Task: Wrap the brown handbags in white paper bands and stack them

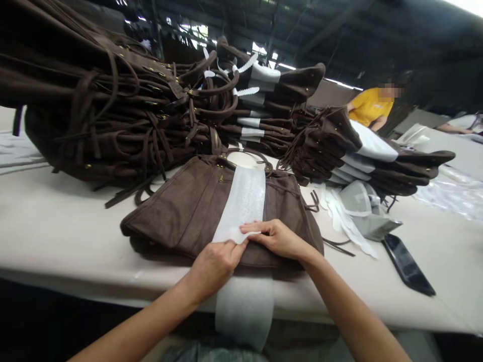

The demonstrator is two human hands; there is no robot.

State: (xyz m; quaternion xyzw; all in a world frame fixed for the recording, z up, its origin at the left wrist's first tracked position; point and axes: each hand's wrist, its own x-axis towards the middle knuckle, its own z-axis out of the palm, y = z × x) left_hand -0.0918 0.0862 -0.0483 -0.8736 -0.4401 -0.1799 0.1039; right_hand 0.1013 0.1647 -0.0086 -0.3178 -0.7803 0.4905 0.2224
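A dark brown handbag [177,206] lies flat in front of me at the table's near edge. Across its middle runs a white foam strip [247,196], with another length of white foam hanging over the table edge below. My left hand [221,259] is closed, its curled fingers gripping the strip's lower edge. Close against it, my right hand [277,236] pinches the same edge between thumb and fingers, the fingers lying over the foam. Both hands rest on the lower part of the bag.
Tall piles of brown handbags [136,110] stand behind, and another foam-wrapped stack [328,146] is at the right. A phone [409,264], white strips [349,226] and a grey pouch-like item [368,213] lie on the table [75,241]. A person in yellow [370,108] works farther back.
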